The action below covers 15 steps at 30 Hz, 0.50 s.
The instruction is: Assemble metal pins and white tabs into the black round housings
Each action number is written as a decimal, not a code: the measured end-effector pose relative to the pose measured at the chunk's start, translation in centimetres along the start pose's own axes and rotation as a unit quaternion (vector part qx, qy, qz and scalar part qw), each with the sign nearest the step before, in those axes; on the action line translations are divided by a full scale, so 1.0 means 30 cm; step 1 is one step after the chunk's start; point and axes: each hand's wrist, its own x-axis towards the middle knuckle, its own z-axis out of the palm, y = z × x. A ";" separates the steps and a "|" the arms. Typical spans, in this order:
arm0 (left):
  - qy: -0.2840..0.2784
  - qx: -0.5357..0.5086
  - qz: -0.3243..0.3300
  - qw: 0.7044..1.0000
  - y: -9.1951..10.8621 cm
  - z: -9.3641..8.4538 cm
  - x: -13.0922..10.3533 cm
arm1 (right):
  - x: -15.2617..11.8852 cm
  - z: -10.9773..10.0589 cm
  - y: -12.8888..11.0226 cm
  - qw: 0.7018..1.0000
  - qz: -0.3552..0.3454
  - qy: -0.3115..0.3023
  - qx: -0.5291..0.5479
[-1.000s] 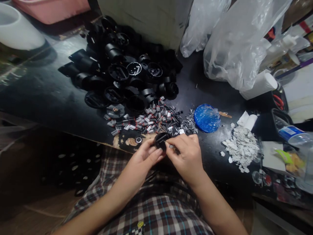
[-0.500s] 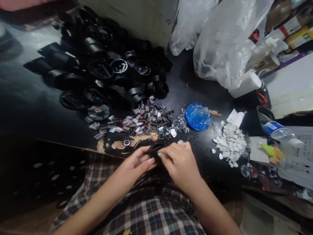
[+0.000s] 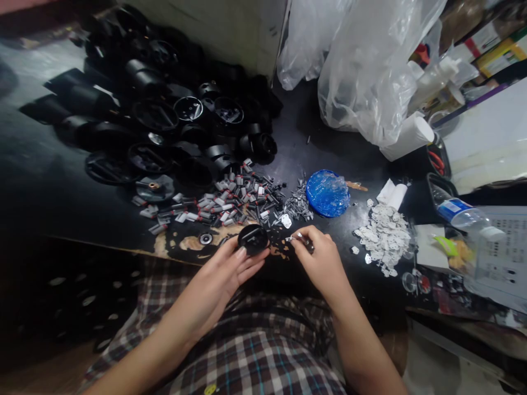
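A round black plastic part (image 3: 252,240), like a shallow cap with a slot inside, rests in my left hand (image 3: 230,266), gripped between thumb and fingers. To its right, my right hand (image 3: 323,260) is closed in a pinch, apart from the black part. A small pale piece (image 3: 290,239) shows at its fingertips, and something dark and shiny lies within the fingers; I cannot make out its kind. Beyond the hands lie many small grey pieces with red ends (image 3: 224,204), a heap of thin grey pins (image 3: 298,203) and a flat white plate (image 3: 286,220).
Black plastic housings (image 3: 144,115) are piled at the back left. A blue lid with clear grease (image 3: 327,193) sits right of the pins. Further right are a pile of white plates (image 3: 385,236) and a plastic bottle (image 3: 469,216). Plastic bags (image 3: 366,71) hang at the back.
My right hand has drawn away to the right from the black part, with a small pale piece now at its fingertips. My left hand has tilted the part, showing its inside.
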 end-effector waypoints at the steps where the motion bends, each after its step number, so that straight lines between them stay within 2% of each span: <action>1: -0.005 -0.015 -0.005 1.000 -0.001 0.004 0.000 | -0.005 0.005 -0.017 1.000 -0.017 -0.003 0.026; 5: 0.003 -0.078 0.003 0.997 0.007 0.015 0.001 | -0.017 0.027 -0.073 0.992 -0.107 -0.019 0.065; 8: 0.013 -0.100 0.020 0.995 0.022 0.015 -0.004 | -0.015 0.040 -0.088 0.988 -0.124 -0.023 0.087; 11: 0.011 -0.104 0.012 0.994 0.027 0.008 -0.007 | -0.015 0.043 -0.088 0.986 -0.145 0.000 0.085; 15: 0.012 -0.061 0.025 0.998 0.011 -0.004 -0.001 | -0.025 0.043 -0.089 0.975 -0.214 0.022 0.064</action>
